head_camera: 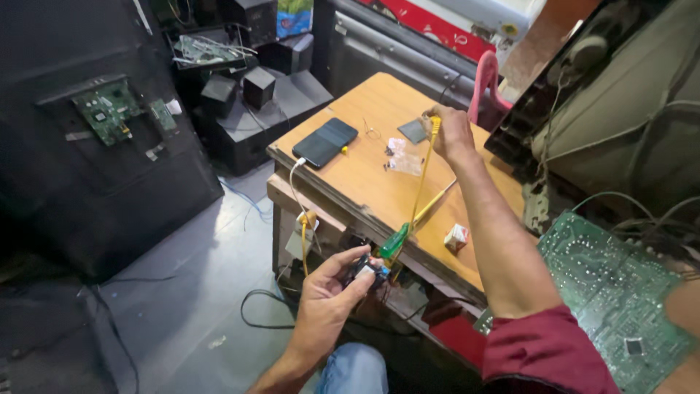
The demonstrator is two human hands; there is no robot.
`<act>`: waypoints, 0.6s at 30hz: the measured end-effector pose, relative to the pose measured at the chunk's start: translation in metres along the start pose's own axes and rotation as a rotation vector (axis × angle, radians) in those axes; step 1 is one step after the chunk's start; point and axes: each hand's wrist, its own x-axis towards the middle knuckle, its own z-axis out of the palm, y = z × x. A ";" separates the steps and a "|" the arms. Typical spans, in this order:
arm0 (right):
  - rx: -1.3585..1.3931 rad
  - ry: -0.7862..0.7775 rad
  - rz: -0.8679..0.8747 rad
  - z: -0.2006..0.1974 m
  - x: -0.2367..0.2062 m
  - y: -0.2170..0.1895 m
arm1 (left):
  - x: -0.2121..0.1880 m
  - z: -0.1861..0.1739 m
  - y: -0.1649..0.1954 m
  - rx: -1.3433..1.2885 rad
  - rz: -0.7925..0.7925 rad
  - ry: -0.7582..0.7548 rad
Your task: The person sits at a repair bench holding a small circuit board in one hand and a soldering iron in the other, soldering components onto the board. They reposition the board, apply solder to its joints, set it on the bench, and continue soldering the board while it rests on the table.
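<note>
My left hand (329, 290) is low in front of the wooden table (379, 186), shut on a small dark component with coloured wires (368, 268). My right hand (450, 130) reaches across the tabletop and pinches a thin yellow wire (423, 175), which runs down to a green-handled tool (394, 241) at the table's near edge. A small grey square part (413, 131) lies just left of the right hand. Small clear packets of parts (402, 157) lie on the wood near it.
A black phone (325, 141) lies on the table's left side with a white cable (293, 186) hanging off. A small white and red box (456, 237) sits near the front edge. A green circuit board (616, 288) lies at right. Black speaker boxes (255, 87) and a dark panel with a board (109, 109) stand at left.
</note>
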 end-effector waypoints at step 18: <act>-0.168 -0.012 -0.113 -0.059 -0.071 -0.073 | -0.008 0.019 0.004 -0.128 -0.133 -0.039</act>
